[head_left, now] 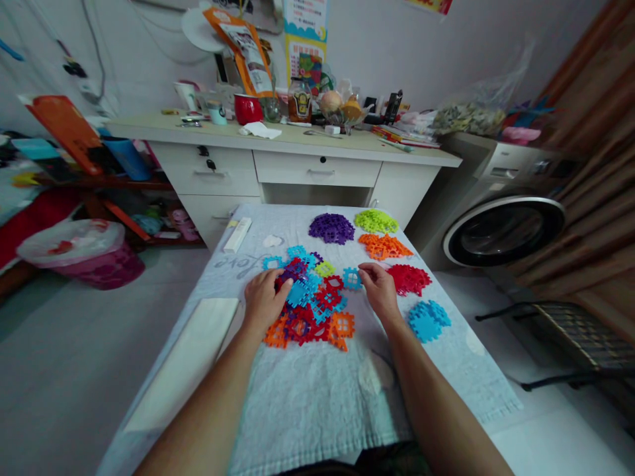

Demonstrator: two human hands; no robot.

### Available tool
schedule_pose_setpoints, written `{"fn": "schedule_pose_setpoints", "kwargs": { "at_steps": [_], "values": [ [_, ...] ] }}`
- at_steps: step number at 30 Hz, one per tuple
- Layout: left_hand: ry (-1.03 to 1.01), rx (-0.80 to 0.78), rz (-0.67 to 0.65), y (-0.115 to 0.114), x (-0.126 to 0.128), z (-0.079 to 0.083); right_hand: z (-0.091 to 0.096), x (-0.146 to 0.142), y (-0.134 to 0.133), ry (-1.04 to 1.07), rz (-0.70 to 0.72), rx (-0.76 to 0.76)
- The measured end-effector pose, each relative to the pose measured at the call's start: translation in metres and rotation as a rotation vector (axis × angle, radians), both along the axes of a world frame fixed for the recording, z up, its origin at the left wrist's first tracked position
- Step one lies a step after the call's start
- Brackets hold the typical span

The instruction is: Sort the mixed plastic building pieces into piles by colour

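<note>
A mixed pile of notched plastic building tiles in blue, red, purple, orange and green lies mid-table. My left hand is at the pile's left side, fingers curled and thumb bent in around a purple tile, partly hidden by the hand. To the right of the pile, my right hand pinches the edge of a blue square window tile. Sorted by colour, separate heaps lie along the right: purple tiles, green tiles, orange tiles, red tiles and blue tiles.
A pale cloth covers the table. On its left lie a long white board and a small white box. Behind stands a cluttered white desk; a washing machine and a stool are to the right.
</note>
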State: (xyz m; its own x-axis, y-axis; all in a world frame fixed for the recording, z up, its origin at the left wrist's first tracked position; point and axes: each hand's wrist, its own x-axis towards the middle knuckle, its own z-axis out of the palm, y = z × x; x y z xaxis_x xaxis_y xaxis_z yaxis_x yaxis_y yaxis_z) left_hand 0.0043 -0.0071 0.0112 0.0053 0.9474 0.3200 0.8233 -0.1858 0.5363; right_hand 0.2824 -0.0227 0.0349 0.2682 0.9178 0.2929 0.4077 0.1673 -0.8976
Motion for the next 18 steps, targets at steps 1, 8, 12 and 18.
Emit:
{"fn": "schedule_pose_setpoints", "kwargs": {
  "at_steps": [1,8,12,18],
  "values": [
    [0.002,0.001,0.001,0.000,0.000,0.000,0.005,0.006,0.000,-0.002,-0.012,-0.002],
    [0.004,0.009,-0.007,0.000,-0.001,-0.003,0.038,0.071,-0.016,-0.106,-0.039,-0.121],
    [0.022,0.006,-0.021,0.001,-0.001,-0.004,0.046,0.109,-0.040,-0.073,-0.136,-0.136],
    [0.041,0.010,-0.031,0.002,-0.002,-0.007,0.041,0.140,-0.074,0.070,-0.205,-0.214]
  ]
}}
